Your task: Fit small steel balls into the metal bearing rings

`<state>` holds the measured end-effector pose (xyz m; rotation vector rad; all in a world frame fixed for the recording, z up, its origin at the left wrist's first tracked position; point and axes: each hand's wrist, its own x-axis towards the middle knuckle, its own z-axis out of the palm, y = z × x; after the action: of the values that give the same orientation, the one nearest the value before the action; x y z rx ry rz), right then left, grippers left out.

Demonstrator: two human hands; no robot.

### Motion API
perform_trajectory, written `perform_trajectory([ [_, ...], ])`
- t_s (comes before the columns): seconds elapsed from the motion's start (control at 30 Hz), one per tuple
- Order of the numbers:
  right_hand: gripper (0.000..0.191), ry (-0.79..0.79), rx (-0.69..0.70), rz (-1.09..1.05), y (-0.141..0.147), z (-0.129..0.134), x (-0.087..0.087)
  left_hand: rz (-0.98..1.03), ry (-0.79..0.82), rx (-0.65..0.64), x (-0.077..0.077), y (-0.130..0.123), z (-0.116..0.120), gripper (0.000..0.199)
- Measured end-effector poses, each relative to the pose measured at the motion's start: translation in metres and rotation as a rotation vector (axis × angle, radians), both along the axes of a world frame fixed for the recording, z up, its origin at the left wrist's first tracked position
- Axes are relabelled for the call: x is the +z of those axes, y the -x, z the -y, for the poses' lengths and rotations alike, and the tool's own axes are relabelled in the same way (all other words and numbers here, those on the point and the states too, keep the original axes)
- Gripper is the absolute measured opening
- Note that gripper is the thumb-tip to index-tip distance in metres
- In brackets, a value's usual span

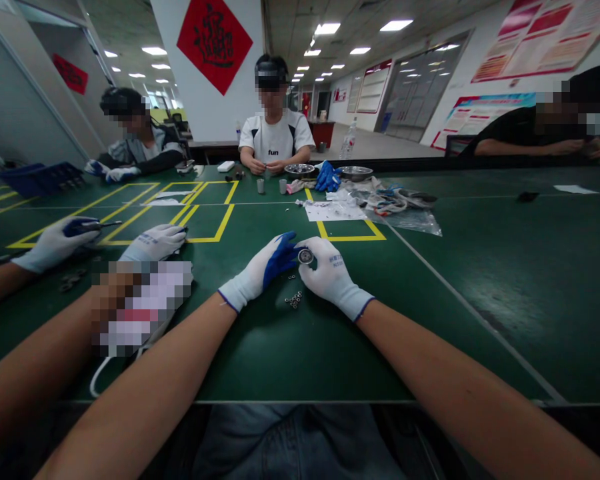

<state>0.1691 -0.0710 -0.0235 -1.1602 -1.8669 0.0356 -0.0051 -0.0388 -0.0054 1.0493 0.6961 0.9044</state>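
Workshop — green worktable point(480, 267), yellow outlines point(355, 238) — ceiling panel lights point(397, 25).

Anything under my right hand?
Right hand holds a round metal part. Green table shows around the hand, small metal pieces nearby. Directly beneath it: covered, can't tell.

Rightmost person point(535, 130) cut off, strapped item point(147, 303) blurred

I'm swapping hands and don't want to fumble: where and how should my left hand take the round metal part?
I'd pinch the round metal part by its outer rim, coming from the left: its round face is turned toward you, the right hand wraps the right side, and the left rim, nearest the left hand, looks freest.
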Motion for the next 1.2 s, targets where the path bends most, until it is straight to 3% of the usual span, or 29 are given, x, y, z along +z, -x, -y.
perform_trajectory([
  [0.17, 0.031, 0.02, 0.028, -0.021, 0.001, -0.001, 0.0, 0.006, -0.003, -0.002, -0.006, -0.003, 0.0, 0.048],
  [0.37, 0.029, 0.029, 0.022, -0.067, 0.001, -0.002, 0.0, -0.013, -0.223, -0.004, -0.022, -0.005, 0.005, 0.055],
  [0.47, 0.029, 0.041, 0.002, -0.077, 0.0, -0.002, 0.001, -0.018, -0.232, 0.003, -0.026, -0.007, 0.004, 0.055],
  [0.57, 0.029, 0.045, -0.014, -0.088, 0.0, -0.002, 0.002, -0.013, -0.172, -0.001, -0.026, -0.01, 0.001, 0.052],
  [0.83, 0.027, 0.025, -0.014, -0.112, -0.001, -0.004, 0.001, -0.125, -0.293, -0.044, -0.019, -0.01, 0.009, 0.06],
  [1.0, 0.025, 0.034, -0.014, -0.1, -0.002, -0.004, 0.001, -0.256, -0.472, -0.003, -0.01, -0.016, 0.014, 0.061],
  [1.2, 0.023, 0.009, -0.013, -0.094, -0.003, -0.004, 0.001, -0.369, -0.607, 0.016, -0.012, -0.013, 0.009, 0.058],
])
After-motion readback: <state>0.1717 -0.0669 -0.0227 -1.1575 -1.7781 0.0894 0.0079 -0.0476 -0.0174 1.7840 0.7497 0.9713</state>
